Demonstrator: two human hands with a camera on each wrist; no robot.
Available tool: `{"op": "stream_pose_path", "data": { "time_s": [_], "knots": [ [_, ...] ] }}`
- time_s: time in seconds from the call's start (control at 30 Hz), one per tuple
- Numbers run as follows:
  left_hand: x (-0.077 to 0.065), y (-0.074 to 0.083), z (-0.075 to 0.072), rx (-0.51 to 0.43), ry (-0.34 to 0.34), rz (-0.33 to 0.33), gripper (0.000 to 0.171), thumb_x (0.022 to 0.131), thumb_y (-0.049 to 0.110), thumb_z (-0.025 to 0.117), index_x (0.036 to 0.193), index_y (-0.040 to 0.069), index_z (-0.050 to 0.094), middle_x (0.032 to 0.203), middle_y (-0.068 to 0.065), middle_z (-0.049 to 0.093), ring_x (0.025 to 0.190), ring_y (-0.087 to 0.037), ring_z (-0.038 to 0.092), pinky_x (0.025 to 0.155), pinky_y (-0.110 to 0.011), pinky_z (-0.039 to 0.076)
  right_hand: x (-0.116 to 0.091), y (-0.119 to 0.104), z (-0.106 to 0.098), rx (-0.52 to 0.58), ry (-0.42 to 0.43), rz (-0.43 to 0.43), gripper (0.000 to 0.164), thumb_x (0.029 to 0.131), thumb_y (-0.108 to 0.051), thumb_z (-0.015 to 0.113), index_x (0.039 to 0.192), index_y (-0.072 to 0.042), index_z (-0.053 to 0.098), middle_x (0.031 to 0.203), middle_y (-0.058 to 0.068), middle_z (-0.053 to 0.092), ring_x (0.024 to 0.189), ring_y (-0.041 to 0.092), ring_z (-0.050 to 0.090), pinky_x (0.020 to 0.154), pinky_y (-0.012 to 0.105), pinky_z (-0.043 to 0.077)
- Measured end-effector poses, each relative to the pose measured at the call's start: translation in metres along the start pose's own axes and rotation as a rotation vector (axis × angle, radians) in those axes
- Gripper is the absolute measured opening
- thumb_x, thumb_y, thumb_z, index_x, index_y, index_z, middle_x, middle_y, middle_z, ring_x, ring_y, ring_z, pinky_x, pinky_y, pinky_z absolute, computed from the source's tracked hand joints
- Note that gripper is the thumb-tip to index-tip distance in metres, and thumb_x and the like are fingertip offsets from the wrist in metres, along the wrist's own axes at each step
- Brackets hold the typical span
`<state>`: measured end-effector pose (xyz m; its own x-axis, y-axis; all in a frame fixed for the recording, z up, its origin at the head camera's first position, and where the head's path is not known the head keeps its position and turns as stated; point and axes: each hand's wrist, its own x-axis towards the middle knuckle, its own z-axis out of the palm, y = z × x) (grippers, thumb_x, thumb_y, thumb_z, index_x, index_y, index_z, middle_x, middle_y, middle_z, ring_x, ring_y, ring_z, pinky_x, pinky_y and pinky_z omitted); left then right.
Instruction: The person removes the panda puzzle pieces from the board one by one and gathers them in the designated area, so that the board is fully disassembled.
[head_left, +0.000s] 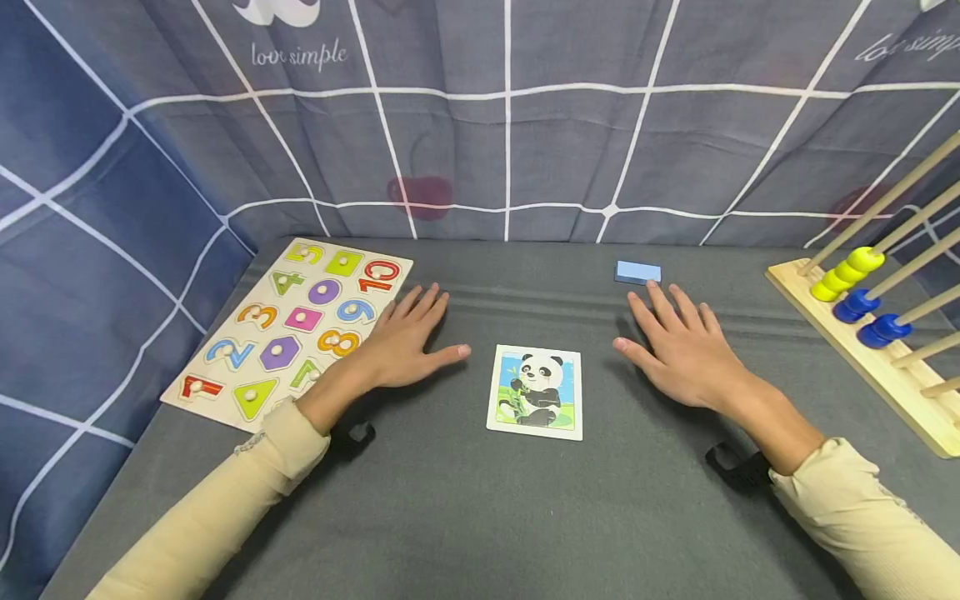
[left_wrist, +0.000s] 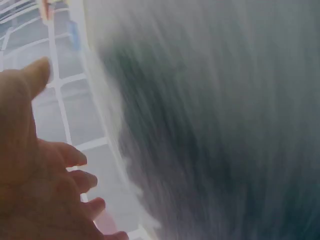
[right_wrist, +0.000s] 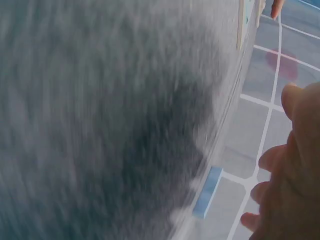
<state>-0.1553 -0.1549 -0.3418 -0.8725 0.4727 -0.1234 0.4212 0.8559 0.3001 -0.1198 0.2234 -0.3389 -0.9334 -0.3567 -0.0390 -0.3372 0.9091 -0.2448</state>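
Note:
A panda picture puzzle [head_left: 536, 392] lies flat on the grey table between the two hands. On its left, my left hand [head_left: 405, 340] is spread with straight fingers, partly in front of a wooden number-and-shape board [head_left: 262, 350]. My right hand [head_left: 678, 350] is likewise spread, to the right of the puzzle. Just beyond its fingertips sits a small blue block [head_left: 638, 272], also seen in the right wrist view. Both wrist views show the left hand [left_wrist: 45, 165] and right hand [right_wrist: 290, 165] held above the table with nothing in them.
At the right edge stands a wooden abacus-like frame [head_left: 847, 346] with upright rods, yellow beads [head_left: 847, 273] and blue beads [head_left: 870, 318]. A checked curtain [head_left: 465, 142] hangs along the back and left of the table [head_left: 465, 525].

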Motion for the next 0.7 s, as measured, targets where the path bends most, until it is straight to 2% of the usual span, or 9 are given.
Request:
{"op": "stream_pose_path", "data": {
  "time_s": [0.17,0.27,0.37,0.43,0.57,0.7],
  "knots": [
    [-0.018,0.022,0.012,-0.257,0.045,0.135,0.076,0.090,0.044,0.070,0.150,0.008,0.043,0.158,-0.018,0.027,0.145,-0.036,0.020,0.112,-0.057,0.021,-0.001,-0.019,0.006,0.087,0.068,-0.111,0.065,0.104,-0.042,0.047,0.151,0.002,0.036,0.156,0.027,0.026,0.143,0.047,0.017,0.107,0.068,0.016],
    [-0.030,0.038,0.019,-0.324,0.034,0.188,0.064,0.088,0.035,0.075,0.144,0.012,0.053,0.155,-0.017,0.036,0.141,-0.034,0.030,0.109,-0.055,0.030,-0.001,-0.036,0.009,0.145,0.095,-0.186,0.056,0.101,-0.035,0.057,0.142,0.002,0.049,0.146,0.026,0.041,0.137,0.043,0.033,0.106,0.062,0.027],
    [-0.039,0.052,0.023,-0.281,-0.005,0.223,0.055,0.088,0.032,0.075,0.138,0.014,0.060,0.152,-0.016,0.039,0.138,-0.033,0.035,0.107,-0.055,0.033,0.000,-0.054,0.011,0.213,0.102,-0.235,0.047,0.099,-0.031,0.061,0.135,0.000,0.058,0.134,0.019,0.054,0.124,0.036,0.048,0.100,0.054,0.038],
    [-0.042,0.058,0.024,-0.226,-0.030,0.244,0.051,0.090,0.032,0.074,0.136,0.015,0.062,0.152,-0.016,0.040,0.136,-0.033,0.037,0.105,-0.056,0.033,0.000,-0.063,0.011,0.269,0.097,-0.247,0.042,0.098,-0.028,0.063,0.131,-0.002,0.061,0.125,0.013,0.059,0.110,0.029,0.056,0.091,0.049,0.044],
    [-0.042,0.063,0.027,-0.143,-0.063,0.270,0.048,0.092,0.036,0.070,0.136,0.018,0.063,0.151,-0.015,0.041,0.134,-0.033,0.040,0.103,-0.056,0.034,0.005,-0.077,0.012,0.383,0.059,-0.240,0.035,0.095,-0.024,0.067,0.125,-0.006,0.066,0.111,0.004,0.062,0.091,0.019,0.059,0.075,0.038,0.047],
    [-0.038,0.062,0.028,-0.117,-0.031,0.273,0.044,0.091,0.032,0.071,0.133,0.017,0.065,0.144,-0.013,0.048,0.129,-0.033,0.043,0.101,-0.055,0.036,0.016,-0.086,0.018,0.427,0.026,-0.251,0.031,0.093,-0.021,0.069,0.121,-0.005,0.068,0.102,0.003,0.062,0.088,0.019,0.059,0.072,0.035,0.046]
  ]
}}
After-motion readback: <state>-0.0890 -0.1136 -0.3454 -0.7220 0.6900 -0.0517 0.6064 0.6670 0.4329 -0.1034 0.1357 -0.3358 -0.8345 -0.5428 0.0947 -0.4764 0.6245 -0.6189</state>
